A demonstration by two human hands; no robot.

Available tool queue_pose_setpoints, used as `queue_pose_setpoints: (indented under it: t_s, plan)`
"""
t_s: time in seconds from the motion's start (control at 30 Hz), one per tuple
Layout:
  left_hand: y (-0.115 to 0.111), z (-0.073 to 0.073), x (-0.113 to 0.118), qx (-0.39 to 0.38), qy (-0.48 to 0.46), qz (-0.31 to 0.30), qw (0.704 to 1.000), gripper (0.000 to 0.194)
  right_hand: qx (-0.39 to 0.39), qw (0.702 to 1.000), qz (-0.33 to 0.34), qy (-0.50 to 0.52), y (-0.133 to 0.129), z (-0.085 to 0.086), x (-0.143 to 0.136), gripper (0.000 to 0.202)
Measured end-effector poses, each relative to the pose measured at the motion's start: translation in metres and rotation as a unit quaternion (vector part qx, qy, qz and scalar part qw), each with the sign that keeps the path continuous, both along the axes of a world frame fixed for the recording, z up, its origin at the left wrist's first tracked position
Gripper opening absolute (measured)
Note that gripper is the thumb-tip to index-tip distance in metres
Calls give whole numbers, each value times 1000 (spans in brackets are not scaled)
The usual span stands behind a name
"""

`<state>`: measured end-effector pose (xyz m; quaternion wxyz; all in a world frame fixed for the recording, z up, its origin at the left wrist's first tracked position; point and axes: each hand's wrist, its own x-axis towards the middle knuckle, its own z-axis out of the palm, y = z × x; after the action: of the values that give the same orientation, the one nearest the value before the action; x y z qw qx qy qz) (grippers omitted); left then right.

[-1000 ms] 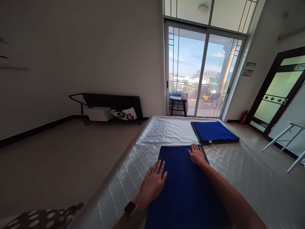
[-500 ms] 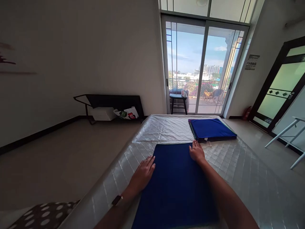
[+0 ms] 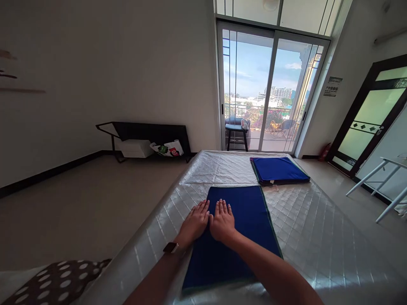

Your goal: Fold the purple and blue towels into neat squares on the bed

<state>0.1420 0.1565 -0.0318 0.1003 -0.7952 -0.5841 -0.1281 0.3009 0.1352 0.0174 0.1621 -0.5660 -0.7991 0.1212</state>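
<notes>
Right hand [image 3: 222, 222] now off right edge of folded blue cloth [image 3: 249, 220], beside left hand [image 3: 194, 222] toward left edge of mattress [image 3: 318, 224]; both flat, fingers together.

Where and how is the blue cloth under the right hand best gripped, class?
Probably pinch the blue cloth by its mostly exposed right edge, coming from the right: it lies flat, with the left hand and right hand toward its left.

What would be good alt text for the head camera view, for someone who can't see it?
A person's left hand and right hand lie side by side, palms down, near the left edge of a blue cloth on a silvery quilted mattress. A blue fabric stack lies beyond, toward sliding glass doors.
</notes>
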Motion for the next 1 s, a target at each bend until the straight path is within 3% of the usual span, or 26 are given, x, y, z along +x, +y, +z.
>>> queue_pose_setpoints:
  t_s: [0.07, 0.13, 0.37, 0.47, 0.57, 0.73, 0.8, 0.9, 1.0]
  plan:
    - [-1, 2, 1, 0, 1, 1, 1000, 56, -23, 1000, 5, 0, -9, 0, -1, 65]
    - [-2, 5, 3, 1, -7, 7, 1000, 55, -35, 999, -13, -15, -11, 3, 20, 65]
    - [-3, 9, 10, -6, -36, 18, 999, 55, -85, 972, -192, -101, 0, 21, 158, 66]
    - [-2, 9, 11, -9, -44, 14, 999, 56, -64, 962, -237, -121, -11, 29, 181, 65]
    - [0, 10, 10, -13, -44, 13, 999, 56, -14, 978, -173, -114, -31, 33, 153, 64]
    - [2, 9, 7, 2, -26, -4, 1000, 54, 12, 999, -2, -36, -59, 24, 48, 62]
    - [2, 8, 6, 8, -14, -9, 1000, 54, 0, 999, 43, -23, -64, 17, 20, 62]
    - [2, 8, 6, 12, -19, 2, 1000, 54, -14, 998, 62, -22, -72, 7, 18, 63]
    - [3, 9, 8, 0, -22, 14, 1000, 55, -25, 998, 34, -36, -79, 5, 59, 63]
